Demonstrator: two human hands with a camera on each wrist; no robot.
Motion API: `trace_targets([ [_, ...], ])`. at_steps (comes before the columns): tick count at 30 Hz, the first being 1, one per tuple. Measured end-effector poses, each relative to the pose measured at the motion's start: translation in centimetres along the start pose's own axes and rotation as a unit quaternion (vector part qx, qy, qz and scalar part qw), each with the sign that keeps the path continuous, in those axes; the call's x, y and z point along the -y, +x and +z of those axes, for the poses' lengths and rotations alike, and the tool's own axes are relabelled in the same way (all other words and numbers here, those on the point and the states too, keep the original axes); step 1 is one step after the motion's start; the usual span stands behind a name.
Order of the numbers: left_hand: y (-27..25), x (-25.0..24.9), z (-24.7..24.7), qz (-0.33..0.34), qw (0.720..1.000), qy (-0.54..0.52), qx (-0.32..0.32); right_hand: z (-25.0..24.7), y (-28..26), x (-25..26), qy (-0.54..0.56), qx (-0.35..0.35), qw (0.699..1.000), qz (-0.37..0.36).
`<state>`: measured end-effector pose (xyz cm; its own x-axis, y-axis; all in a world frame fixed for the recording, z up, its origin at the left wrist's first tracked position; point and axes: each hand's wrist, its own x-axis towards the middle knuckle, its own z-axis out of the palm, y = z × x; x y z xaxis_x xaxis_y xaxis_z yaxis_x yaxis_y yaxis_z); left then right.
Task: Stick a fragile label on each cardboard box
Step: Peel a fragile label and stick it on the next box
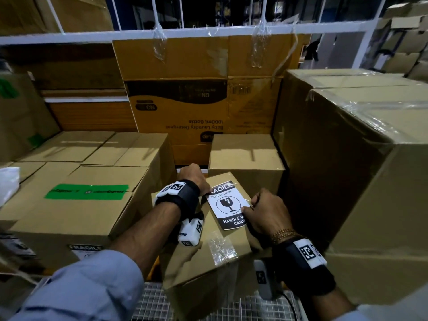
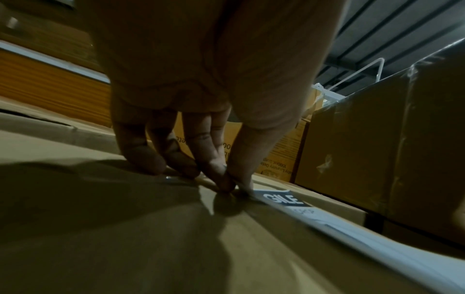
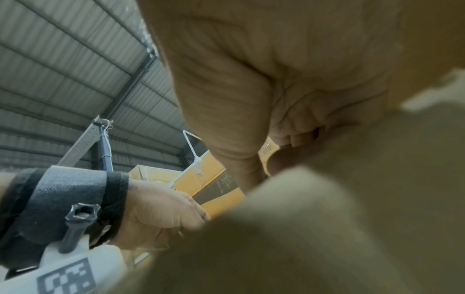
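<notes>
A small cardboard box (image 1: 222,249) sits tilted on the wire shelf in front of me. A black-and-white fragile label (image 1: 228,205) lies on its top. My left hand (image 1: 192,177) is at the label's far left corner. In the left wrist view its fingertips (image 2: 226,183) point down onto the box (image 2: 125,228), and the thumb presses the label (image 2: 284,199) at that corner. My right hand (image 1: 249,206) has curled fingers, with thumb and forefinger pinching the label's right edge. The right wrist view shows only the palm (image 3: 289,139) above a blurred box edge (image 3: 327,228).
A big box with green tape (image 1: 88,192) stands to the left, a fragile label (image 1: 85,249) on its front. A small plain box (image 1: 245,154) is just behind, tall film-wrapped boxes (image 1: 359,158) on the right, a detergent carton (image 1: 196,100) at the back. Wire mesh shelf (image 1: 152,304) lies below.
</notes>
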<state>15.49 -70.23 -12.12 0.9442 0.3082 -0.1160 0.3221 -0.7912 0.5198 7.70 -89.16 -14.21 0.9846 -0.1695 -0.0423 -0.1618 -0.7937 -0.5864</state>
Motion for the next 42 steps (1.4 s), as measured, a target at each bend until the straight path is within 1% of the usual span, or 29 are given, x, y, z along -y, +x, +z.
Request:
trace_targets([
  [7,-0.1,-0.2,0.1,0.002,1.0,0.002,-0.003,-0.1,-0.2,0.1,-0.009,0.001,1.0,0.0],
  [12,-0.4,-0.4,0.0,0.024,0.998,0.057,-0.004,-0.1,-0.5,0.1,-0.017,0.0,1.0,-0.006],
  [15,-0.7,-0.6,0.0,0.039,0.995,0.092,-0.016,-0.1,-0.6,0.1,-0.024,-0.003,1.0,-0.01],
  [22,-1.1,-1.2,0.7,0.041,0.992,0.111,-0.05,0.0,-0.6,0.2,-0.041,0.001,0.999,-0.013],
  [26,-1.0,-0.5,0.4,0.029,0.989,0.143,-0.029,0.0,-0.5,0.2,-0.04,0.005,0.999,-0.013],
  [28,-1.5,-0.1,-0.5,0.024,0.984,0.176,-0.02,0.0,-0.4,0.1,-0.036,0.011,0.999,-0.01],
  [29,-1.8,0.0,-0.8,0.034,0.979,0.197,-0.021,0.0,-0.4,0.1,-0.035,0.015,0.999,-0.01],
  [30,-2.2,-0.1,-1.0,0.06,0.974,0.216,-0.029,0.0,-0.4,0.1,-0.035,0.016,0.999,-0.012],
  [32,-3.2,-0.6,-0.8,0.154,0.959,0.236,-0.034,0.0,-0.4,0.1,-0.033,0.015,0.999,-0.016],
  [34,-4.3,-1.3,-0.2,0.251,0.937,0.244,-0.001,0.0,-0.4,0.2,-0.031,0.017,0.999,-0.021],
  [35,-4.8,-1.6,0.2,0.277,0.924,0.262,0.033,-0.1,-0.4,0.2,-0.03,0.018,0.999,-0.024],
  [36,-5.2,-1.7,0.5,0.284,0.913,0.285,0.071,-0.2,-0.4,0.3,-0.028,0.021,0.999,-0.026],
  [38,-6.0,-1.8,0.8,0.26,0.902,0.315,0.137,-0.3,-0.3,0.2,-0.021,0.028,0.999,-0.022],
  [42,-6.2,-0.9,0.8,0.245,0.881,0.35,0.204,-0.8,0.0,-0.4,-0.024,0.041,0.999,-0.007],
])
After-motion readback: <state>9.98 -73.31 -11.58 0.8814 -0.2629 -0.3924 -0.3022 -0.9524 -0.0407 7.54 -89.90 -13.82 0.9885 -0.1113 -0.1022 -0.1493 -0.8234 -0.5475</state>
